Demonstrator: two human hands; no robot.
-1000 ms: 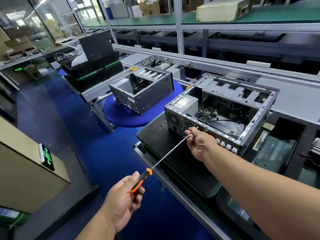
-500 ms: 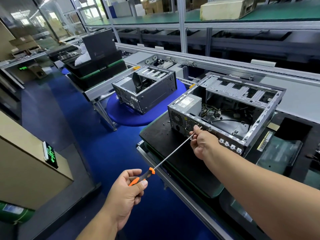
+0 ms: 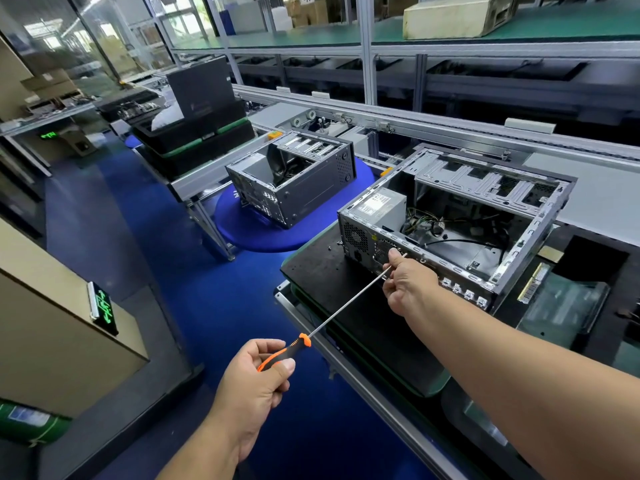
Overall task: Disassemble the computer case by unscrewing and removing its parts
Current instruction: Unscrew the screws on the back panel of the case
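Observation:
An open grey computer case (image 3: 526, 233) lies on a black mat (image 3: 322, 271), its power supply (image 3: 379, 206) in the near left corner and loose cables inside. My left hand (image 3: 256, 379) grips the orange-and-black handle of a long screwdriver (image 3: 346, 306). The shaft runs up to the case's rear panel. My right hand (image 3: 408, 282) pinches the shaft near its tip, right against that rear panel. The tip itself is hidden behind my fingers.
A second open case (image 3: 294, 181) sits on a blue round mat (image 3: 249, 230) to the left. Two small screws (image 3: 334, 244) lie on the black mat. Black trays (image 3: 194, 140) stand further left, a conveyor rail (image 3: 450, 126) behind, a green circuit board (image 3: 561, 306) at right.
My left hand has turned on the handle, its fingers shifting round it. The screwdriver stays at the rear panel and my right hand keeps its pinch.

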